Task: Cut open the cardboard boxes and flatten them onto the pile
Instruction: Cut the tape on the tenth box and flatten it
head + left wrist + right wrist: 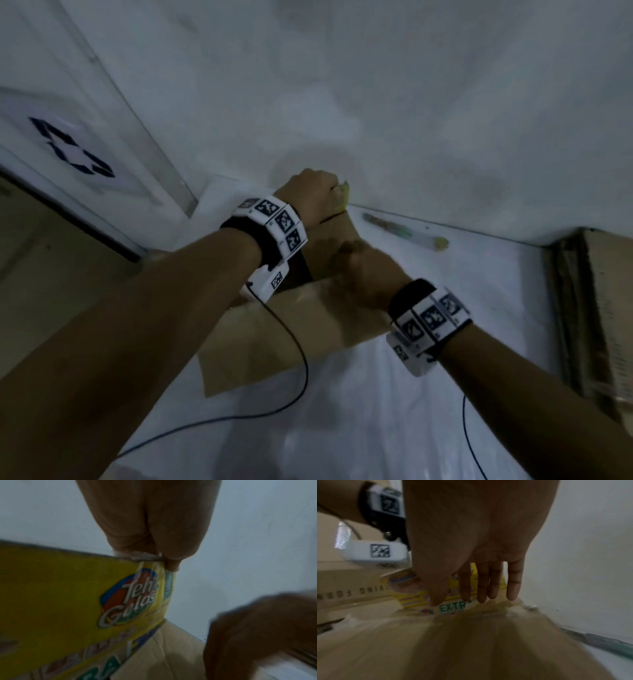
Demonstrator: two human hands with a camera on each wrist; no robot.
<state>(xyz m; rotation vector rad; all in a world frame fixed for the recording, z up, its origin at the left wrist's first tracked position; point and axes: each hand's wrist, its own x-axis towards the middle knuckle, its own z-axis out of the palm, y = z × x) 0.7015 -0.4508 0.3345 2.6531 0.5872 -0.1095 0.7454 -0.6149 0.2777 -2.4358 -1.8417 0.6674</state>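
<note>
A cardboard box [274,335], brown inside with a yellow "Teh Gelas" printed outer face [68,588], stands on a white covered surface against the wall. My left hand [337,192] pinches the top corner of the yellow wall [164,561] between thumb and fingers. My right hand [352,253] is just right of it, fingers straight [481,599] over a brown flap [471,642]; the blur hides whether they press on it. A green-handled cutter [400,233] lies loose on the surface by the wall, right of both hands.
A pile of flattened cardboard [599,308] leans at the far right. A white bin with a recycling symbol [72,147] stands at the left. Another tan box with printed letters [342,588] sits left of the yellow one. Thin cables [301,377] trail from both wrists.
</note>
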